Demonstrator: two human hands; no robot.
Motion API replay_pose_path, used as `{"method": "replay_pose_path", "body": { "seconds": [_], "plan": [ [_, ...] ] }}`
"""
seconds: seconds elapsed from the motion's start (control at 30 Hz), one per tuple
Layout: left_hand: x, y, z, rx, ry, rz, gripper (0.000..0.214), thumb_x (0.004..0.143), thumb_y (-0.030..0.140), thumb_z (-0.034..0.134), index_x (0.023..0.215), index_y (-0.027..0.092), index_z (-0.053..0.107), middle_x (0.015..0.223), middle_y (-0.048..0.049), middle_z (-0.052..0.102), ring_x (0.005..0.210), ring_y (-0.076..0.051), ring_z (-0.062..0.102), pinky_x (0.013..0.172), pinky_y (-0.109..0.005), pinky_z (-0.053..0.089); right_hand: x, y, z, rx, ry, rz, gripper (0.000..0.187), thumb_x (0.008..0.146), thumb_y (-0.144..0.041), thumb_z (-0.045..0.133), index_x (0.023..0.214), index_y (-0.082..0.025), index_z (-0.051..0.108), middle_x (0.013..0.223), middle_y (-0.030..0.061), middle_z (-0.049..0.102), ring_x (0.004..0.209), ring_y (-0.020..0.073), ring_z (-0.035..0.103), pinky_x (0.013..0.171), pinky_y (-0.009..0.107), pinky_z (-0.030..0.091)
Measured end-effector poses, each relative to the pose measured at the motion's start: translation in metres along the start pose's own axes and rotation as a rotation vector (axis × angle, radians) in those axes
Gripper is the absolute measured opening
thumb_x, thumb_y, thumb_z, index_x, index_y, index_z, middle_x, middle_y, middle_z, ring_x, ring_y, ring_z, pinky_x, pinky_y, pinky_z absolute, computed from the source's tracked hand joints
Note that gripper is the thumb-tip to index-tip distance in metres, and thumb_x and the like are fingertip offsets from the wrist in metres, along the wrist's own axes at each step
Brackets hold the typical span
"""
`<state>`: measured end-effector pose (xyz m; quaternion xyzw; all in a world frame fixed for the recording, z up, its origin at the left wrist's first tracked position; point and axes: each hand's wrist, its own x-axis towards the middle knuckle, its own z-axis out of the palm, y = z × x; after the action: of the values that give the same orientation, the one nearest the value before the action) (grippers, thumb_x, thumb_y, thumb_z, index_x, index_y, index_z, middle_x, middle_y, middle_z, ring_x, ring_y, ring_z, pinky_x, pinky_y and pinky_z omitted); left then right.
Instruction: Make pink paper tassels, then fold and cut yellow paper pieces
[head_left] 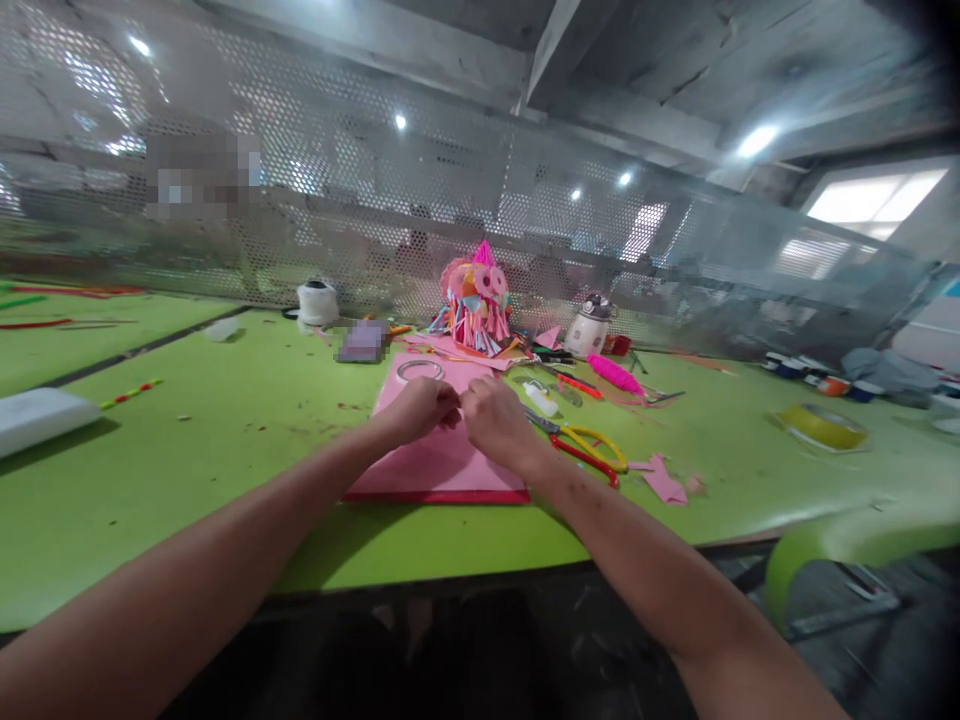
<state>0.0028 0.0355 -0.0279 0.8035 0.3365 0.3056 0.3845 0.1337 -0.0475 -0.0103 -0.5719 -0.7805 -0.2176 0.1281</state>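
Both hands meet above a stack of pink paper [442, 470] with a red bottom edge. My left hand [421, 408] has its fingers curled in a pinch, touching or nearly touching my right hand [493, 415], whose fingers are also closed. Whatever they hold is too small or hidden to name. A metal ring [420, 371] lies on the paper just beyond my left hand. Scissors [592, 447] with one yellow and one red handle loop lie right of my right hand. Near them is a small white glue bottle [541, 399].
Behind the paper stands a pink fringed paper figure [478, 300]. A white bottle [589, 325], a bright pink bundle [615, 374] and pink scraps [663, 480] are to the right. A tape roll [821, 427] lies farther right, a white block [45, 418] far left. A perforated metal screen [337, 220] backs the green table [225, 440].
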Motion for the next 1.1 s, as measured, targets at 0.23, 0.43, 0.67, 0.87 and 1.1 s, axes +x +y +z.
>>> {"method": "replay_pose_path", "body": {
  "seconds": [0.23, 0.43, 0.67, 0.87, 1.1],
  "plan": [
    [-0.001, 0.001, -0.008, 0.224, -0.094, 0.056, 0.022, 0.076, 0.009, 0.049, 0.058, 0.015, 0.059, 0.053, 0.0002, 0.065, 0.051, -0.012, 0.062, 0.053, -0.02, 0.046, -0.001, -0.003, 0.006, -0.03, 0.03, -0.033, 0.022, 0.088, -0.01, 0.047, 0.094, -0.008, 0.068, 0.091, 0.0158, 0.065, 0.091, 0.0282, 0.054, 0.076, 0.038, 0.04],
    [-0.003, 0.006, -0.013, 0.401, -0.112, 0.11, 0.015, 0.063, 0.006, 0.053, 0.053, 0.016, 0.058, 0.051, -0.0008, 0.063, 0.051, -0.015, 0.059, 0.053, -0.023, 0.039, -0.004, -0.01, 0.008, -0.073, 0.017, -0.071, 0.022, 0.089, -0.01, 0.046, 0.097, -0.006, 0.066, 0.092, 0.017, 0.065, 0.089, 0.0292, 0.054, 0.075, 0.039, 0.041],
    [-0.001, 0.01, -0.015, 0.403, -0.128, 0.045, 0.016, 0.061, 0.007, 0.051, 0.052, 0.017, 0.059, 0.048, -0.0005, 0.061, 0.05, -0.016, 0.058, 0.052, -0.024, 0.04, -0.004, -0.014, 0.007, -0.089, 0.001, -0.071, 0.022, 0.091, -0.009, 0.044, 0.097, -0.005, 0.065, 0.092, 0.0177, 0.064, 0.089, 0.0289, 0.053, 0.074, 0.04, 0.04],
    [-0.003, 0.01, -0.01, 0.214, -0.133, -0.096, 0.017, 0.06, 0.005, 0.048, 0.05, 0.017, 0.056, 0.042, 0.0021, 0.056, 0.045, -0.015, 0.059, 0.049, -0.023, 0.047, -0.005, -0.019, 0.012, -0.105, 0.041, -0.064, 0.019, 0.09, -0.01, 0.046, 0.09, -0.007, 0.065, 0.086, 0.0165, 0.064, 0.085, 0.0293, 0.054, 0.071, 0.04, 0.04],
    [-0.001, 0.006, -0.008, 0.048, -0.115, -0.084, 0.017, 0.066, 0.006, 0.052, 0.052, 0.016, 0.056, 0.047, 0.0013, 0.06, 0.048, -0.014, 0.062, 0.051, -0.023, 0.051, -0.003, -0.01, 0.01, -0.037, 0.08, -0.005, 0.018, 0.088, -0.013, 0.048, 0.09, -0.009, 0.065, 0.088, 0.015, 0.065, 0.088, 0.0283, 0.054, 0.074, 0.038, 0.04]
  ]
}}
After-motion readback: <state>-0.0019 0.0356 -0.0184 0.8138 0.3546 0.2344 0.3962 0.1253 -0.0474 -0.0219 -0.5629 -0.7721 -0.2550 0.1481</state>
